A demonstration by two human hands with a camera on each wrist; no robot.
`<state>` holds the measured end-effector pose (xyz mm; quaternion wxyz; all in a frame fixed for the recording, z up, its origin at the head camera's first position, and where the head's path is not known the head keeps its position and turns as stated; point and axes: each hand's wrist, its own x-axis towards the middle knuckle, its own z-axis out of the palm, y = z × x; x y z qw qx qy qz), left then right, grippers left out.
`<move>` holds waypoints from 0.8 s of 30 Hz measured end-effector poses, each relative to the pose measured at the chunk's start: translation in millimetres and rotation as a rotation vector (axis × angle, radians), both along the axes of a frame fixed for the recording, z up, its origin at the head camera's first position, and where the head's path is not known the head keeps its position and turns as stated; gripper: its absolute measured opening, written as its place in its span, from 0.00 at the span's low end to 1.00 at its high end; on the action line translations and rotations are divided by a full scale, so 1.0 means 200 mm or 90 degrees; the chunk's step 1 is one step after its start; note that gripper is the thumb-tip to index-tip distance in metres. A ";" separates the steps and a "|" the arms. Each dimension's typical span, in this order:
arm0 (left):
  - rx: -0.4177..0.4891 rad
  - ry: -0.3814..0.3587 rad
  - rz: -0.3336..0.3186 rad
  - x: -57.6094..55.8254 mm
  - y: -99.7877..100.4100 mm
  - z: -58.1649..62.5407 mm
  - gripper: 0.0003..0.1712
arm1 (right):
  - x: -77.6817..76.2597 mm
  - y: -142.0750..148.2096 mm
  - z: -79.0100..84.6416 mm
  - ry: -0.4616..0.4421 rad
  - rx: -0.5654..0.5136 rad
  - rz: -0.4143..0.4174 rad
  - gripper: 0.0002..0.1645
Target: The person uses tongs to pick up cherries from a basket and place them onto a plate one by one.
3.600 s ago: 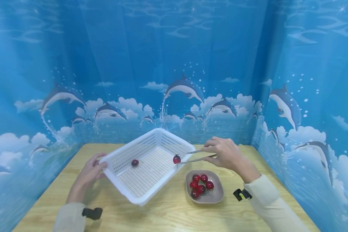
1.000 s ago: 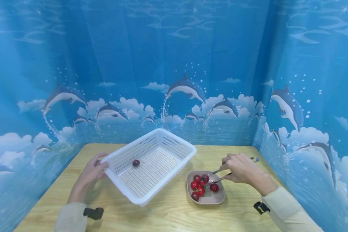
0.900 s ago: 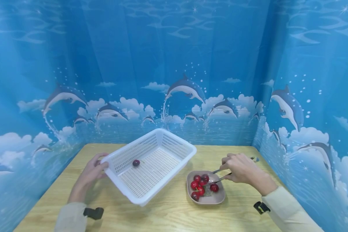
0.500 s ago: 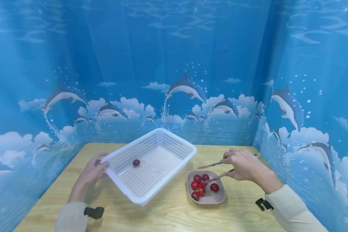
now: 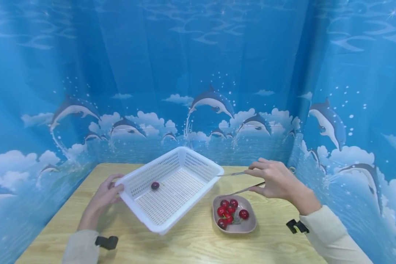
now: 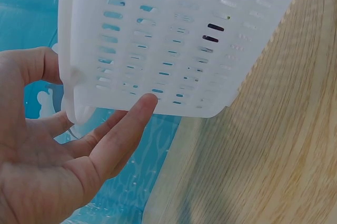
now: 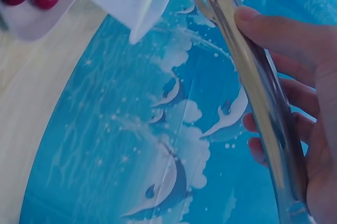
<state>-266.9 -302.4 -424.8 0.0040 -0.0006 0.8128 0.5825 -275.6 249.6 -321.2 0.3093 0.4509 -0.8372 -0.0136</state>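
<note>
My left hand [image 5: 103, 198] grips the left corner of a white perforated plastic basket [image 5: 181, 194], which tilts above the table; in the left wrist view its fingers lie against the basket's underside. Inside the basket lies one dark red cherry [image 5: 155, 186]. My right hand [image 5: 278, 182] holds metal tongs [image 5: 241, 191], their arms spread with nothing between the tips. One tip overlaps the basket's right rim, the other is over the far edge of a beige bowl [image 5: 248, 226]. Several red cherries [image 5: 228, 217] sit in that bowl, one apart at its right side.
The wood-grain table [image 5: 198, 247] carries the bowl, right of the basket. A blue curtain [image 5: 198, 73] printed with dolphins encloses the back and both sides. Black camera straps [image 5: 107, 242] sit at both wrists.
The tongs, which earlier held a cherry at the basket and then dipped into the bowl, have risen from it and spread wider. The bowl has gained a cherry. The left hand and basket stay put.
</note>
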 end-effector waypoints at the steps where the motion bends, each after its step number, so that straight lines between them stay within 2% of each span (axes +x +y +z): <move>1: 0.000 -0.002 0.002 0.00 0.00 0.00 0.36 | -0.01 -0.02 0.00 0.000 -0.006 0.009 0.31; 10: 0.003 -0.003 0.005 -0.01 0.00 -0.01 0.36 | -0.05 -0.18 0.03 0.002 -0.024 0.045 0.31; 24: 0.001 -0.002 0.002 0.00 0.00 0.00 0.36 | -0.12 -0.36 0.00 -0.021 -0.032 0.076 0.29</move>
